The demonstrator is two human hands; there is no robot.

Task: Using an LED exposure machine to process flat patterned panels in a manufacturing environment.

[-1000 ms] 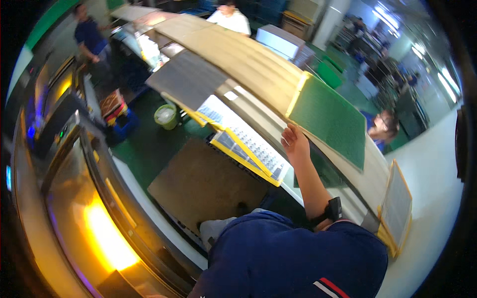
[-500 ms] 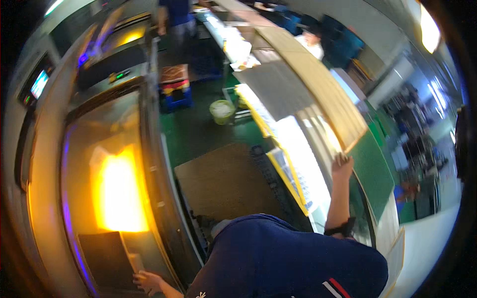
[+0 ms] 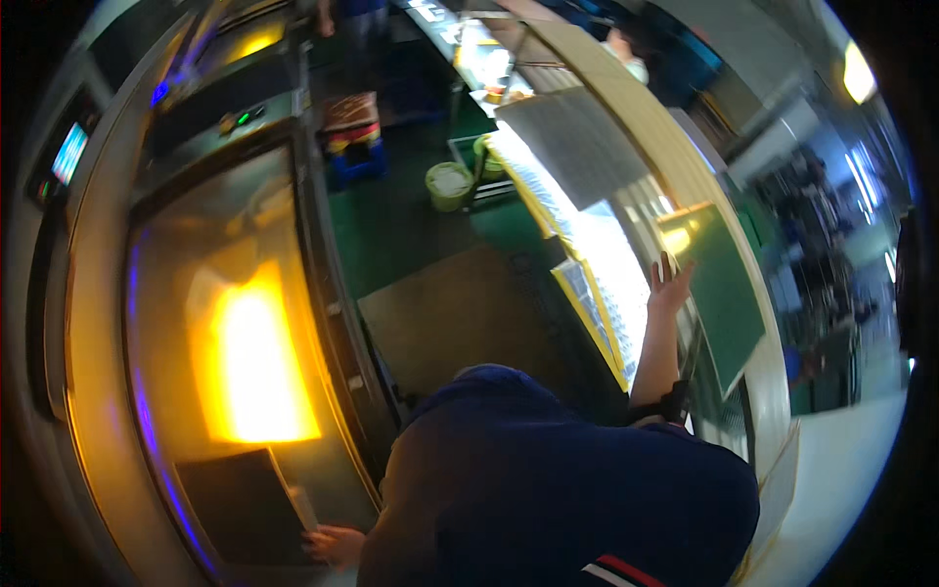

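Note:
My right hand [image 3: 670, 284] is raised at the right with its fingers spread, holding nothing. It is at the near-left edge of a green board [image 3: 719, 303], which lies on a sloping rack. Beyond it, a long tan board [image 3: 611, 98] stretches away along the rack. At the lower left, my left hand [image 3: 335, 546] is at the edge of a dark flat panel [image 3: 230, 504]. A pale strip [image 3: 301, 504] runs along that edge. The left fingers are partly hidden and blurred, so their grip is unclear. The panel lies inside a dark-framed bed [image 3: 337, 313], below a bright yellow glowing patch [image 3: 256, 362].
Brightly lit sheets with yellow edging [image 3: 597, 284] lie on the bench left of my right arm, below a grey panel [image 3: 577, 142]. A brown mat [image 3: 460, 313] covers part of the green floor. Farther off stand a pale green bucket [image 3: 450, 184], a blue crate [image 3: 354, 157] and another person [image 3: 362, 24].
My right hand has let go of the tan board's near end, and its fingers have spread. More of the green board shows now. The left hand has shifted slightly right, and the view has moved.

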